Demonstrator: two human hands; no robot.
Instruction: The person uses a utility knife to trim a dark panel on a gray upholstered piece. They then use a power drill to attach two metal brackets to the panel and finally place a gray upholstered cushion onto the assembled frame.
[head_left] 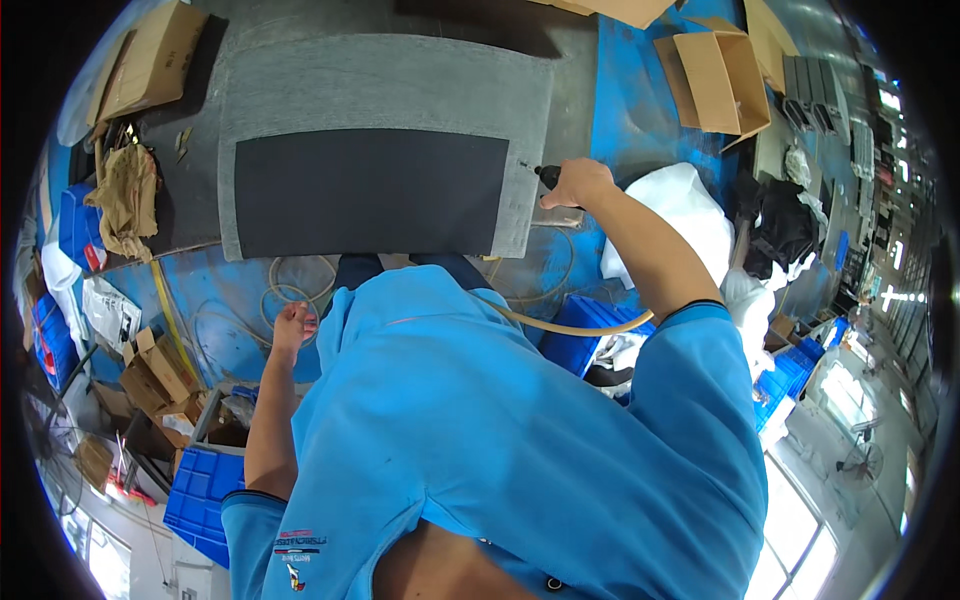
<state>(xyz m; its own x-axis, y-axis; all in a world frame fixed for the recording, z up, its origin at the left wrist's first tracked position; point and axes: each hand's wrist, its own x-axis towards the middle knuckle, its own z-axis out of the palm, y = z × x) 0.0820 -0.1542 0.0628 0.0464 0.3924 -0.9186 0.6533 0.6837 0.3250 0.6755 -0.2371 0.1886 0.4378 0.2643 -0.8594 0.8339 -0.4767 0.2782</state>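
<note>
right hand (583, 183) grasping black tool (548, 177) near dark panel (370, 192) — left hand (294, 325) relaxed, released

Lower-right windows (787, 512) glare white; shadows fall softly; edges curve into black.

L hand (294, 322) + R hand (580, 183) = 2. 1 blk tool (548, 176), upper ctr-rt. 1 blk sheet (370, 195) & 1 gray board (390, 85), upper ctr. 1 cardboard box (158, 62), far upper L; min. 1 open box (708, 85), upper rt. 1 crumpled brown paper (128, 205), L side. 1 fan (860, 458), lower rt. 1 lg blue bin (208, 498), lower L; blue bins (790, 378) far rt, too blurred to count.
</note>
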